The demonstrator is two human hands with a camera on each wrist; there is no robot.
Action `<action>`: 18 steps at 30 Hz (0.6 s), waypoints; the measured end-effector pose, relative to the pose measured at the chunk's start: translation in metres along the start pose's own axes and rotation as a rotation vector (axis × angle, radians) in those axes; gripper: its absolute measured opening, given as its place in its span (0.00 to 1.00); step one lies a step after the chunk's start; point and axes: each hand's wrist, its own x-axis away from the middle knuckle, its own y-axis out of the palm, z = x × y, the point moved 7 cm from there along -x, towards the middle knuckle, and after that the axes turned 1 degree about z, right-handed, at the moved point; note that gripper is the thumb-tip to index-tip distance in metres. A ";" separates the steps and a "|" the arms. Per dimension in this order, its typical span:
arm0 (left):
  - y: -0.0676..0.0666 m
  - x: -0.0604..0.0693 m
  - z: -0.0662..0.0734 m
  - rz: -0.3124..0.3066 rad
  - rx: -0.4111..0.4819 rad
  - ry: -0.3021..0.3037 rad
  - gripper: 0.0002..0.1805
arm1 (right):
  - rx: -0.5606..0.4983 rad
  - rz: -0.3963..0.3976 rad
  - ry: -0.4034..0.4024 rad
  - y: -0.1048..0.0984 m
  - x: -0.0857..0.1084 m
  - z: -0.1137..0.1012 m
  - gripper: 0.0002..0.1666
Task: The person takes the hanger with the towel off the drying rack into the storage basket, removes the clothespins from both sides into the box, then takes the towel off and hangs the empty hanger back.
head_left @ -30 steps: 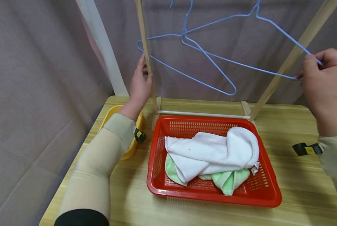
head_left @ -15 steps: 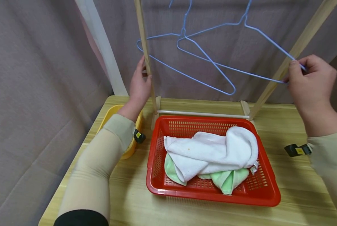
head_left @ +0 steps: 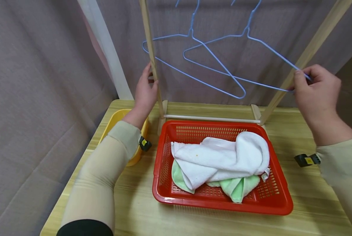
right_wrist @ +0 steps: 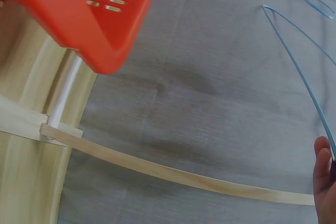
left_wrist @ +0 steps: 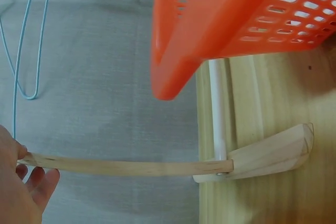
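In the head view my left hand (head_left: pixel 146 93) grips the left wooden post (head_left: pixel 147 28) of a rack, fingers around it. My right hand (head_left: pixel 318 95) pinches the right corner of a blue wire hanger (head_left: pixel 248 31) between thumb and fingers, in front of the right post (head_left: pixel 318 37). A second blue hanger (head_left: pixel 198 79) hangs to its left, their outlines crossing. The hangers' upper hooks leave the head view at the top. Below sits a red perforated basket (head_left: pixel 223 206) with a white towel (head_left: pixel 220 160) lying over a light green cloth (head_left: pixel 237 190).
A yellow plastic container (head_left: pixel 117 116) stands at the table's left, partly behind my left forearm. The rack's white crossbar (head_left: pixel 211 118) runs low behind the basket. Grey curtain (head_left: pixel 46 82) surrounds the wooden table (head_left: pixel 140 203) at the back and left.
My right hand has moved left and slightly down, carrying the hanger's corner along; that hanger now sits further left and lower. My left hand stays on the post.
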 end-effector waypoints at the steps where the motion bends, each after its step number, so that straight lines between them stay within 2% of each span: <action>1: 0.000 0.000 -0.001 0.000 -0.001 0.000 0.40 | -0.004 -0.006 0.002 0.001 0.001 0.001 0.15; 5: 0.001 0.000 -0.003 0.003 -0.006 0.002 0.41 | -0.024 -0.032 0.012 0.003 0.002 0.003 0.13; 13: 0.002 0.002 -0.007 0.007 -0.032 -0.008 0.35 | 0.023 -0.064 -0.016 0.004 0.005 0.003 0.10; 18: 0.006 0.007 -0.011 -0.036 -0.033 -0.029 0.35 | 0.076 -0.053 -0.032 0.003 0.007 0.008 0.19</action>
